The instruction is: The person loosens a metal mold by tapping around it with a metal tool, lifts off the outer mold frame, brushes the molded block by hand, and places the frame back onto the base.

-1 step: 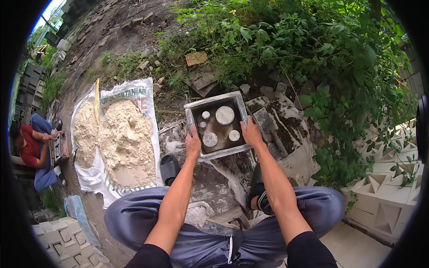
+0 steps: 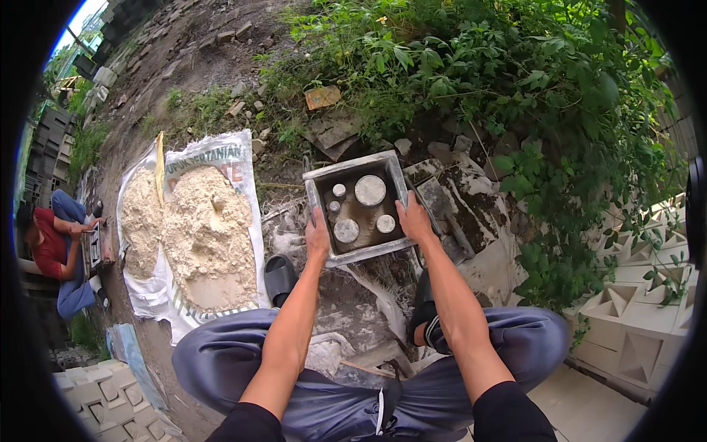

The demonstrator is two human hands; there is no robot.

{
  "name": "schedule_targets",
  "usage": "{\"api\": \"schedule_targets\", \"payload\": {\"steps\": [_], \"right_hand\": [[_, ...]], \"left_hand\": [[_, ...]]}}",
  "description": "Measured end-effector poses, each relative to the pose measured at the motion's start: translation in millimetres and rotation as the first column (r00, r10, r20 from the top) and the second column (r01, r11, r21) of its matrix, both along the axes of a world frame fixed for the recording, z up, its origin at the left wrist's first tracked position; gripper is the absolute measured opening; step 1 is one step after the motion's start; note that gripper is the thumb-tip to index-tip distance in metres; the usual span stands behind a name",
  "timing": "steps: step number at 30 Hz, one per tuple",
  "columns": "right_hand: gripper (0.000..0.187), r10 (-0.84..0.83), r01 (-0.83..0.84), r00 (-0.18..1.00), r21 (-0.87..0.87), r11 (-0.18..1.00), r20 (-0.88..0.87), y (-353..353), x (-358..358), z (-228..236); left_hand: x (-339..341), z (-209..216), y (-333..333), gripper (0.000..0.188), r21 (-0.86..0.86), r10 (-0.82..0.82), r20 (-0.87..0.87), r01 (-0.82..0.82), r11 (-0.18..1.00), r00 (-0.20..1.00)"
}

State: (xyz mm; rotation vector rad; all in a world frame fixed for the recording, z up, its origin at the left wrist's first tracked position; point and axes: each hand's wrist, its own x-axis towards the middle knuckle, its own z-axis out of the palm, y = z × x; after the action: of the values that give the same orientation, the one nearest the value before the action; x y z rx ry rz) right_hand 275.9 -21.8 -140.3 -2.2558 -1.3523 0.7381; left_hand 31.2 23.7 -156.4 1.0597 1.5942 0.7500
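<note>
A square grey mould [image 2: 352, 169] with raised walls is held in front of me, over the ground between my feet. Several round pegs of different sizes stand up from its floor, the widest peg [image 2: 370, 190] toward the far right corner. My left hand [image 2: 317, 237] is closed on the left wall, thumb up along the side. Opposite it, my right hand [image 2: 414, 220] grips the right wall. The mould is turned slightly, its right side a little farther away. The fingers under both sides are mostly hidden.
Left of me, pale sandy powder [image 2: 208, 221] is heaped on an opened white sack [image 2: 254, 247]. A co-worker in a red shirt [image 2: 50, 243] sits farther left. Patterned pale blocks [image 2: 637, 324] are stacked at right; leafy plants [image 2: 471, 81] grow ahead. A mossy slab [image 2: 471, 214] lies beside the mould.
</note>
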Motion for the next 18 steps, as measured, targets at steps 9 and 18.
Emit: {"api": "schedule_targets", "payload": {"steps": [9, 18], "right_hand": [[0.052, 0.027, -0.03, 0.999, -0.055, 0.998, -0.04, 8.1, -2.6, 6.3], [0.054, 0.025, -0.026, 0.999, -0.038, 0.999, -0.042, 4.2, -0.2, 6.7]], "left_hand": [[-58.0, -93.4, -45.6, 0.064, -0.346, 0.099, 0.646, 0.175, 0.922, 0.757], [12.5, -91.3, -123.2, 0.046, 0.351, 0.241, -0.195, -0.162, 0.922, 0.951]]}}
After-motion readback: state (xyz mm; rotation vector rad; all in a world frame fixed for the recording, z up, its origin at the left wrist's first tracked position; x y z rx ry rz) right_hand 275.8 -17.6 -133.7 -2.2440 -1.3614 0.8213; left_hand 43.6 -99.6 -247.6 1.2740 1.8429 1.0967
